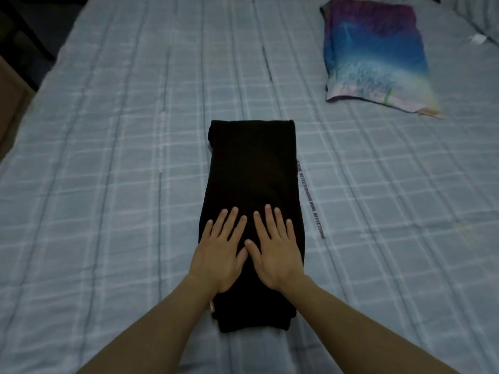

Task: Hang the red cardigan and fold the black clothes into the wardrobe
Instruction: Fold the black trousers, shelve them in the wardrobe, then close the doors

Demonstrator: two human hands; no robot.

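The bed runs out of frame at top, right and bottom; both forearms are cut off below. The left hand and right hand cover part of the folded black garment, its lettered strip half tucked under. The near corner of the pillow blurs; a white tag is too small to read.

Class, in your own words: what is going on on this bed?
A person presses the left hand and the right hand, flat and side by side, on the near half of a folded black garment on the pale blue checked bedspread. A blue and purple patterned cloth lies apart, far right.
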